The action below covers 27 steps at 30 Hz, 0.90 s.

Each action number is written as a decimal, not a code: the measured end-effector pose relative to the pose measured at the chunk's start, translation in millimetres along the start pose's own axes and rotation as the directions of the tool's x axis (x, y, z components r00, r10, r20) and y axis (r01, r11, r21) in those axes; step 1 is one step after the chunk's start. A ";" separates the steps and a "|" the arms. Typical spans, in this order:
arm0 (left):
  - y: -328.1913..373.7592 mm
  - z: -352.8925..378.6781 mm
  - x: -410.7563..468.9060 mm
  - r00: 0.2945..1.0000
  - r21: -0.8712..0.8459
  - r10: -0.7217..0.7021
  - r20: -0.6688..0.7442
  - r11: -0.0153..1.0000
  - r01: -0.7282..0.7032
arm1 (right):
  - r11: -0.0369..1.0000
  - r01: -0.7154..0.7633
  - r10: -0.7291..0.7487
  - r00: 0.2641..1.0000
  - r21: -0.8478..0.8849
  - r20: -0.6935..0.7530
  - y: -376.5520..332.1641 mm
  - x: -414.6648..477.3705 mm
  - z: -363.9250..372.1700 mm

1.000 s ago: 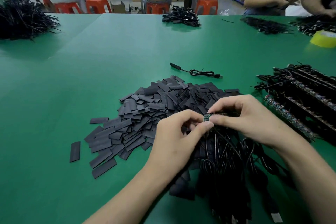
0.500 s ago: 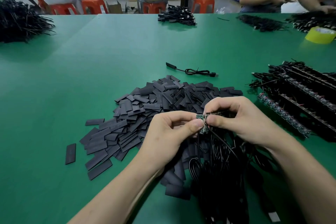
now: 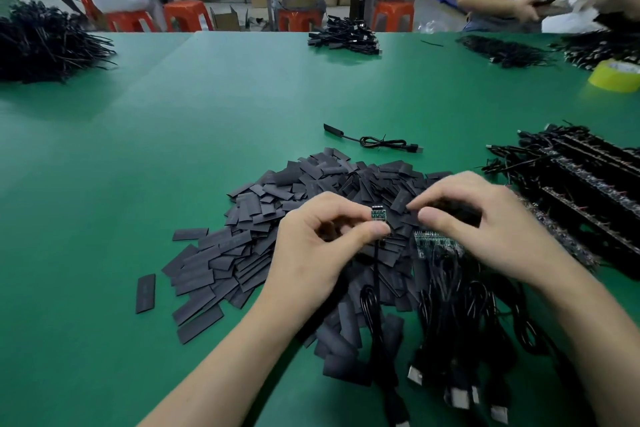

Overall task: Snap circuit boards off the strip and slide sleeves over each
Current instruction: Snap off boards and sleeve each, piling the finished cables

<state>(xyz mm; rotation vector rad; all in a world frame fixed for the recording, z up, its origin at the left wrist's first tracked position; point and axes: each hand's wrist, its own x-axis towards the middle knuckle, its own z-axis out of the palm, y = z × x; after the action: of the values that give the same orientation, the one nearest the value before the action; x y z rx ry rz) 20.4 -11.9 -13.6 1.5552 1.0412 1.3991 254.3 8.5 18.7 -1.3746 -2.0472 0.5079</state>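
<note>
My left hand (image 3: 322,246) pinches one small green circuit board (image 3: 378,213) between thumb and forefinger, and its black cable hangs down from it. My right hand (image 3: 485,229) is curled above the pile of flat black sleeves (image 3: 263,215), forefinger and thumb tips close to the top sleeves. The rest of the strip of boards (image 3: 437,244) shows just beneath that thumb. Its right end runs under the palm and its cables dangle into the black cable heap (image 3: 450,329).
More board strips with wires (image 3: 585,191) are stacked at the right. One finished cable (image 3: 374,141) lies beyond the sleeve pile. Cable bundles (image 3: 343,36) and a yellow tape roll (image 3: 616,76) sit at the green table's far side, where other people work.
The end board has come off the strip. My hands have moved apart, the left one keeping the single board and the right one shifting right over the sleeves.
</note>
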 end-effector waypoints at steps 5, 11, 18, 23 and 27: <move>-2.2 -3.8 3.4 0.995 0.153 0.085 -0.060 0.985 -0.075 | 0.980 0.034 -0.071 0.980 0.198 0.186 -24.4 -1.2 35.2; -11.1 -40.7 17.4 0.967 0.778 0.253 -0.019 0.611 -0.144 | 0.705 -0.086 -0.030 0.988 0.704 0.151 -30.9 -1.7 26.7; -18.2 -53.4 20.0 0.987 0.879 0.156 0.030 0.467 -0.100 | 0.125 -0.126 0.071 0.990 0.984 0.118 -31.1 -0.8 0.8; -16.8 -54.7 20.0 0.973 0.858 0.230 0.023 0.496 -0.138 | 0.377 0.193 0.166 0.948 0.906 -0.271 -19.6 0.6 -16.8; -11.3 -47.9 18.7 0.976 0.701 0.216 -0.014 0.698 -0.144 | 0.941 0.282 -0.113 0.781 0.185 -0.615 -19.5 -4.7 -10.5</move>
<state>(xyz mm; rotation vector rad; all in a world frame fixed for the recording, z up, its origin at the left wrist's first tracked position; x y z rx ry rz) -27.1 10.9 -13.4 2.1976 1.6469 1.2751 249.3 -3.6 37.1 -0.9716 -1.5075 0.2021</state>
